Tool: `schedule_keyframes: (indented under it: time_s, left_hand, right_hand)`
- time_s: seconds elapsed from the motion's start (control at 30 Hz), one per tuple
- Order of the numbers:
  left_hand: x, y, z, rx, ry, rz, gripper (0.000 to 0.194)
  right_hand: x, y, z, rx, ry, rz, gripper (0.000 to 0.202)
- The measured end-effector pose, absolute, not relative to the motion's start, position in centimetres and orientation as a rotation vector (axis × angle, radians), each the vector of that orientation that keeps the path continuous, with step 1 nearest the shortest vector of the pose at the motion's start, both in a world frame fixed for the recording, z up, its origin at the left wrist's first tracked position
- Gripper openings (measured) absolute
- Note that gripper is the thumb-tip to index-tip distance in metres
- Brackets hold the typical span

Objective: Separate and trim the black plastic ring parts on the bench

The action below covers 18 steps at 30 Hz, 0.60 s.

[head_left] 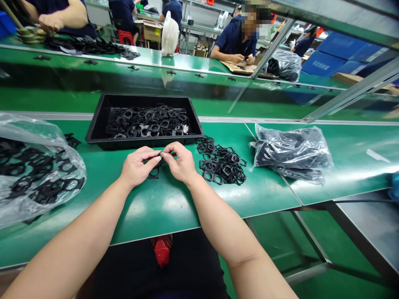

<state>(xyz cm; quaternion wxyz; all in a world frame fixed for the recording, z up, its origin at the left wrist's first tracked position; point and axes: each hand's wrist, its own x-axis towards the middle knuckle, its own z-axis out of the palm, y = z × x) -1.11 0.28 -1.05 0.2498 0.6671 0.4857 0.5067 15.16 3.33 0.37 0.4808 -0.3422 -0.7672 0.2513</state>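
Note:
My left hand (139, 165) and my right hand (181, 162) meet over the green table, thumbs and forefingers pinched together on a small black plastic part (161, 154), mostly hidden by the fingertips. Just below them a black ring-shaped part (153, 173) shows; whether it lies on the table or is joined to the held one, I cannot tell. Behind my hands stands a black tray (96, 140) with many black ring parts inside. To the right of my right hand lies a loose pile of black rings (222, 164).
An opened clear bag (70, 155) of black parts lies at the left. A closed plastic bag (293, 151) sits at the right. Beyond the tray runs a green conveyor belt (218, 93) with spaced small black pieces. Across it, a co-worker (235, 43) handles something near a white fan (170, 35).

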Motion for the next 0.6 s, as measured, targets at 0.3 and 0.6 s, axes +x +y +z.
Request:
schedule_keyframes:
  time_s: [0.3,0.6]
  left_hand:
    - [-0.57,0.18,-0.64,1.804,1.466,1.442,0.018]
    - [-0.49,0.83,-0.73,1.228,1.248,1.599,0.037]
  right_hand:
    - [14.38,3.69,0.01,-1.043,-1.363,1.245,0.03]
    - [14.41,4.08,0.22,-0.976,-1.101,1.588,0.025]
